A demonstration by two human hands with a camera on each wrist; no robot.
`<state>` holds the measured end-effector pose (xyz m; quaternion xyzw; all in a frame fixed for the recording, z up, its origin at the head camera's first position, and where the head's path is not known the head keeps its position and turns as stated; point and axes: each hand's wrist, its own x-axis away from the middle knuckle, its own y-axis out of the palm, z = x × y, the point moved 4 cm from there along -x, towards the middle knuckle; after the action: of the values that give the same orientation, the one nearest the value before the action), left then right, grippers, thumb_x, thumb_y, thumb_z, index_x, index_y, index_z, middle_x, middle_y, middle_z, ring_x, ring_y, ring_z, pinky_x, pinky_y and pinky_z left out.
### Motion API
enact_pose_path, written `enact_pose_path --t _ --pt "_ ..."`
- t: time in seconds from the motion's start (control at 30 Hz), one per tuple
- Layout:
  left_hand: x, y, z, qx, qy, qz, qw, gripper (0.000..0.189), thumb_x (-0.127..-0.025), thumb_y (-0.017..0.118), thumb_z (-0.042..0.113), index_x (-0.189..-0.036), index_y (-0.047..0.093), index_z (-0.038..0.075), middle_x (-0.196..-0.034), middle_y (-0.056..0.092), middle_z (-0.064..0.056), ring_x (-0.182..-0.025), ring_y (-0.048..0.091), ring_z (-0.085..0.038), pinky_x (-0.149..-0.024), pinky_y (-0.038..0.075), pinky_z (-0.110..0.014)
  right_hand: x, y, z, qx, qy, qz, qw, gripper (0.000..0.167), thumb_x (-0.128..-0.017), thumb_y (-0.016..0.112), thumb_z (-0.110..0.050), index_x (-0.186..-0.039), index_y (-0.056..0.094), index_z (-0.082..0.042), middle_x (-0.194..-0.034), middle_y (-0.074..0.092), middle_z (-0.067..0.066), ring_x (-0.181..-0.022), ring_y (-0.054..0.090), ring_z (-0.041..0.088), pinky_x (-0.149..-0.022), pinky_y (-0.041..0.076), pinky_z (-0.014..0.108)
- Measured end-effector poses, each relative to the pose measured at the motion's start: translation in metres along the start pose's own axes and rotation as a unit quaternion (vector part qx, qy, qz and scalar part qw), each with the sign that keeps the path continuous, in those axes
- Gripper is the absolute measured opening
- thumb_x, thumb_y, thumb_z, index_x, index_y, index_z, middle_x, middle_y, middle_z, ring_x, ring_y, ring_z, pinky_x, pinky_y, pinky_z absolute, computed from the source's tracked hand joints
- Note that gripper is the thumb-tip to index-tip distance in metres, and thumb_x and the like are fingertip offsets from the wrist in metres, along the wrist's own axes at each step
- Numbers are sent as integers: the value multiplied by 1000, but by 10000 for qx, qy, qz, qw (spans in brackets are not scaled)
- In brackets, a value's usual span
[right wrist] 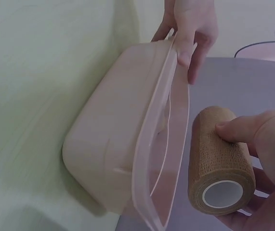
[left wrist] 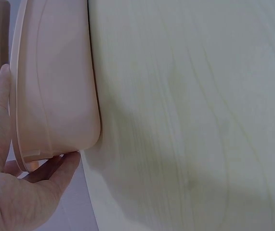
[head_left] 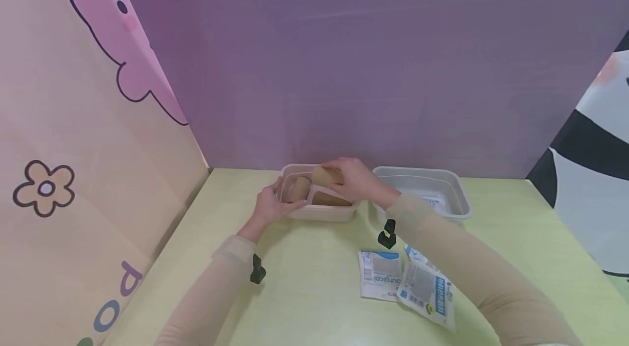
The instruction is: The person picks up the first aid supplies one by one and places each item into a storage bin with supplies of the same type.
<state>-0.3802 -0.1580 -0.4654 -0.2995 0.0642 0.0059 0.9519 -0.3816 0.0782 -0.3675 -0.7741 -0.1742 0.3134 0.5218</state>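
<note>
A roll of tan elastic bandage (right wrist: 214, 139) is held in my right hand (head_left: 361, 179), thumb on one side and fingers on the other. In the head view this bandage roll (head_left: 326, 176) is over the back of a pale pink plastic bin (head_left: 319, 215). My left hand (head_left: 269, 207) grips the bin's left end, its thumb along the rim, as the left wrist view also shows. Inside the bin lie another tan roll (head_left: 298, 189) on the left and a tan piece (head_left: 330, 200) near the front, partly covered by the wall.
Right of the pink bin stands a whitish bin (head_left: 457, 196) with a printed packet (head_left: 434, 203) inside, partly behind my right forearm. Nearer on the table lie printed packets (head_left: 380, 275), one (head_left: 426, 294) overlapping others. A purple wall (head_left: 393, 73) rises behind.
</note>
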Motion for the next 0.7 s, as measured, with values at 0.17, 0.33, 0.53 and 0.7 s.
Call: enact_pose_path --t 0.17,0.33,0.53,0.7 --pt "0 2 1 15 80 -8 10000 110 -81 94 42 -162 35 -4 -169 34 -26 -155 40 -42 -122 43 -56 -6 9 11 -50 376 -304 9988 53 -95 79 -12 -144 63 -2 -143 68 18 -134 63 37 -115 52 51" --pt "2 1 3 91 54 -10 9999 111 -79 95 42 -162 36 -4 -170 33 -22 -157 37 -40 -125 40 -55 -10 17 15 79 269 -405 9988 53 -93 79 -12 -143 64 0 -140 70 20 -129 67 38 -111 54 52" --pt "3 -1 3 63 49 18 10000 112 -79 95 43 -162 36 -3 -171 35 -21 -157 37 -38 -125 40 -54 -15 23 18 142 258 -423 9987 53 -93 79 -12 -141 64 2 -137 71 21 -126 68 38 -109 55 51" --pt "3 -1 3 107 50 53 9999 111 -79 95 42 -162 37 -3 -170 35 -24 -155 41 -38 -122 44 -54 -20 27 17 145 276 -445 9985 53 -93 79 -12 -141 64 2 -138 70 22 -128 67 39 -111 54 51"
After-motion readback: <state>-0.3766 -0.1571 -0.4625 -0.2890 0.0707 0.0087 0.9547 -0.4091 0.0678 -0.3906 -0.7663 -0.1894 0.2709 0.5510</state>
